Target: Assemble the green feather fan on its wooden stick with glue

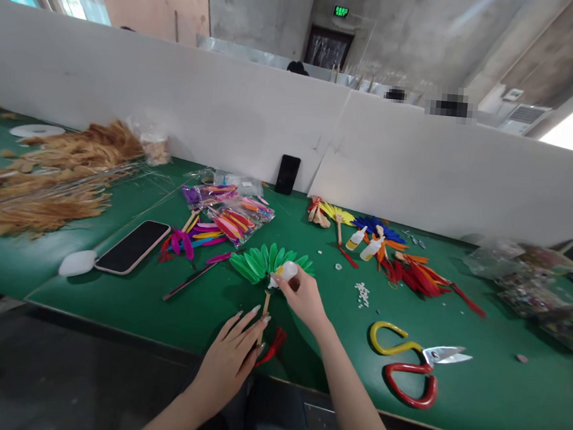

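Observation:
A green feather fan (257, 262) lies spread on the green table, its thin wooden handle (266, 303) pointing toward me. My left hand (234, 354) rests over the lower handle, with the fingertips closed around it. A red tassel (275, 344) hangs off the handle's end beside those fingers. In my right hand (304, 300) is a small white glue bottle (288, 270), tipped with its nozzle down at the base of the feathers. Whether the nozzle touches the fan I cannot tell.
Scissors (424, 361) with yellow and red handles lie open at right, near small white beads (361, 294). Two glue bottles (371, 249) stand by finished-looking feather fans (337, 213). Leftward are a phone (134, 247), bagged feathers (236, 220) and brown fibre (69, 176). A white partition (225, 116) runs behind.

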`<state>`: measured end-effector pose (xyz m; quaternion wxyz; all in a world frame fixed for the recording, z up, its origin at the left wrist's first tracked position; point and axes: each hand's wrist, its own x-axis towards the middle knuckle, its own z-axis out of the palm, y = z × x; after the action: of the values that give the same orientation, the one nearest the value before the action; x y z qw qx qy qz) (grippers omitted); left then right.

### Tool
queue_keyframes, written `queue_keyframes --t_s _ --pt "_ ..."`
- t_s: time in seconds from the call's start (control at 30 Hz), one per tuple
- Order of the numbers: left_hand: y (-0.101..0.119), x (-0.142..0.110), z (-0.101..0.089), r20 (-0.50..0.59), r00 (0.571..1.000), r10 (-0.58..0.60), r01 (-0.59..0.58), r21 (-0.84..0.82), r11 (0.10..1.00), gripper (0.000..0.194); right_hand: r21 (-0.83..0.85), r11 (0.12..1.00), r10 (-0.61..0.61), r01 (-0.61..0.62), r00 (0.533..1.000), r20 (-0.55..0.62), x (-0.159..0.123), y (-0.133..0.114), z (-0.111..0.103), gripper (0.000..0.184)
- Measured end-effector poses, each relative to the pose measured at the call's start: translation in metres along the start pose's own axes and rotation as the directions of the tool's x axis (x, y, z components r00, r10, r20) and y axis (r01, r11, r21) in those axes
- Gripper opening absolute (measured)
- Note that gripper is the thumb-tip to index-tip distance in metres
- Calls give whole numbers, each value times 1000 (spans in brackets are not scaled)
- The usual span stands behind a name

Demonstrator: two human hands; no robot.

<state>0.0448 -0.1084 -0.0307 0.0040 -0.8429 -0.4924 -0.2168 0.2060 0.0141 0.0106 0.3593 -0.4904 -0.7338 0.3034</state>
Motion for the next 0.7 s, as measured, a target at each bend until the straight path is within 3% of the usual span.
queue_keyframes --t_s 0.47,0.7 --pt "1 2 -2 -28 1000 10 -10 -13 1000 49 27 999 22 -20 997 -69 -2 8 -11 33" --pt "1 3 -2 -44 999 13 -14 -13 1000 51 376 926 71 -29 993 -97 2 -14 -16 37"
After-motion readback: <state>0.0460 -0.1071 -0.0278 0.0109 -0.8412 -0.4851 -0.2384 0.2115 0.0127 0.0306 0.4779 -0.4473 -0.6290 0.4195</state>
